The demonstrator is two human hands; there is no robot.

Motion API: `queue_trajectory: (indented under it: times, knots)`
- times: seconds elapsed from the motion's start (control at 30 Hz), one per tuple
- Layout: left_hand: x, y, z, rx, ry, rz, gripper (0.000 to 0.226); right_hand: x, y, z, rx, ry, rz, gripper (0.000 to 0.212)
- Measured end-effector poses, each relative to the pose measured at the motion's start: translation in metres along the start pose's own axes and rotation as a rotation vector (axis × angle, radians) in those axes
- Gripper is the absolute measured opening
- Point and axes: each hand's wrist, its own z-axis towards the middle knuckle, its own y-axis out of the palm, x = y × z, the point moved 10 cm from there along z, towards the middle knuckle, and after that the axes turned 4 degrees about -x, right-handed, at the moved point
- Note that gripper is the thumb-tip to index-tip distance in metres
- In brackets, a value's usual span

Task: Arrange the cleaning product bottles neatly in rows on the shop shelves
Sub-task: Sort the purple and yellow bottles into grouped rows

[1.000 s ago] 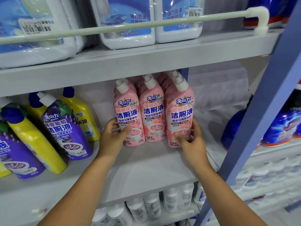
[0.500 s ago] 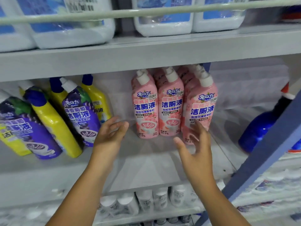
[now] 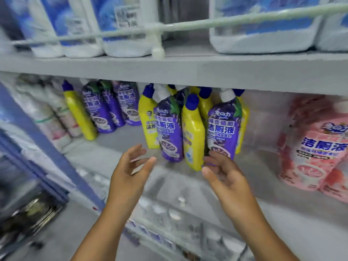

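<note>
Since the frame half a second before, the view had swung left along the middle shelf (image 3: pixel 120 147): the pink bottles (image 3: pixel 312 147), then straight ahead between the hands, now stood at the right edge, and the mixed cluster of purple and yellow bottles sat in the centre. Both hands had left the pink group and come in front of that cluster.

The left hand (image 3: pixel 128 172) hung just above the shelf with its fingers spread wide and loosely bent, holding nothing, a little short of the front purple bottle (image 3: pixel 170 132). The right hand (image 3: pixel 227 178) was likewise wide, palm turned inward, its fingertips (image 3: pixel 211 159) right at the base of the right purple bottle (image 3: pixel 223 129); motion blur left it unclear whether they touched it. Between the two purple bottles stood a yellow bottle (image 3: pixel 193 136) with a blue cap, leaning slightly, with more yellow ones packed behind.

Further left on the same shelf a second group of purple bottles (image 3: pixel 111 108) and one tilted yellow bottle (image 3: pixel 79 113) stood well apart from the central cluster. On the upper shelf (image 3: pixel 188 70), behind a white rail (image 3: pixel 244 19), were large white jugs (image 3: pixel 259 31) with blue labels
</note>
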Motion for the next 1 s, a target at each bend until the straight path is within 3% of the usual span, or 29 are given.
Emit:
queue_trajectory:
  times: [0.27, 0.4, 0.5, 0.67, 0.77, 0.87, 1.0]
  knots:
    - [-0.044, -0.122, 0.07, 0.118, -0.024, 0.028, 0.033, 0.019, 0.131, 0.052, -0.117, 0.077, -0.093, 0.03]
    - [-0.047, -0.182, 0.133, 0.117, 0.01, 0.013, 0.035, 0.019, 0.205, 0.096, -0.107, 0.049, -0.206, 0.022]
    - [-0.04, -0.225, 0.179, 0.138, 0.069, -0.001, 0.038, 0.013, 0.26, 0.138, -0.08, 0.048, -0.229, 0.03]
    - [-0.031, -0.258, 0.243, 0.138, 0.19, 0.019, 0.033, -0.006, 0.336, 0.231, -0.07, -0.023, -0.303, 0.022]
    - [-0.033, -0.259, 0.274, 0.123, 0.209, 0.085, 0.039, -0.008, 0.364, 0.283, 0.024, -0.036, -0.383, 0.036]
    - [-0.038, -0.26, 0.294, 0.167, 0.241, 0.129, 0.061, -0.01, 0.388, 0.312, 0.098, -0.11, -0.436, 0.034]
    - [-0.054, -0.248, 0.311, 0.138, 0.199, 0.129, 0.058, -0.004, 0.402, 0.315, 0.159, -0.16, -0.548, 0.07]
